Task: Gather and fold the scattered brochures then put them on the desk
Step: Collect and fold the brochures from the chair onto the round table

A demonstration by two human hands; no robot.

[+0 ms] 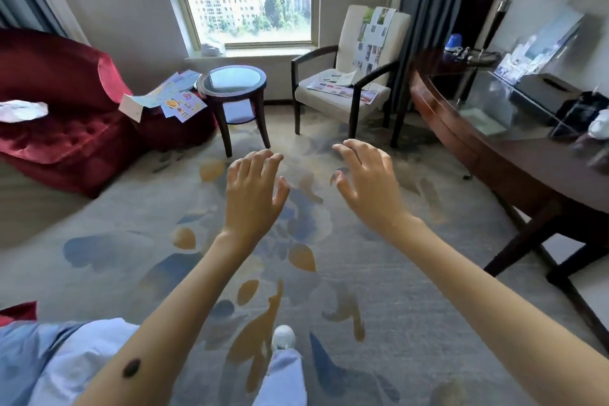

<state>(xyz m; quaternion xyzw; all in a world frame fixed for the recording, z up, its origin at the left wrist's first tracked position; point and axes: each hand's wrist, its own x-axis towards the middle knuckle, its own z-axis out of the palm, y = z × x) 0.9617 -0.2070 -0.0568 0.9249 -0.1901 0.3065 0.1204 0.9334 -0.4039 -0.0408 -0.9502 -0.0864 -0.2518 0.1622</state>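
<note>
Fingers on both hands are spread and loosely curled, nothing in them. Left hand (255,189) and right hand (367,183) are both held out over the patterned carpet (412,290), palms down, arms stretched fwd.

Brochures are in two spots afaict: one messy bunch (171,99) hanging off the arm of the red sofa (66,115), just beside the round side table (232,81), and another lot on the cream armchair (333,92), w/ a long sheet (374,39) draped down the backrest and flat ones (342,87) on the seat. Desk (514,155) is on the right, near the armchair, already has a lamp and other stuff on it (blurry, can't make out much).

So imo this is the walk-up step, nothing gathered yet. Tips: pick one pile and clear it fully before the other. The armchair lot is right next to the desk so less carrying. Sofa ones look ready to slide off, so scoop from underneath w/ one hand and steady the top w/ the other. Square the edges before folding, way easier than fixing crooked creases after
</note>
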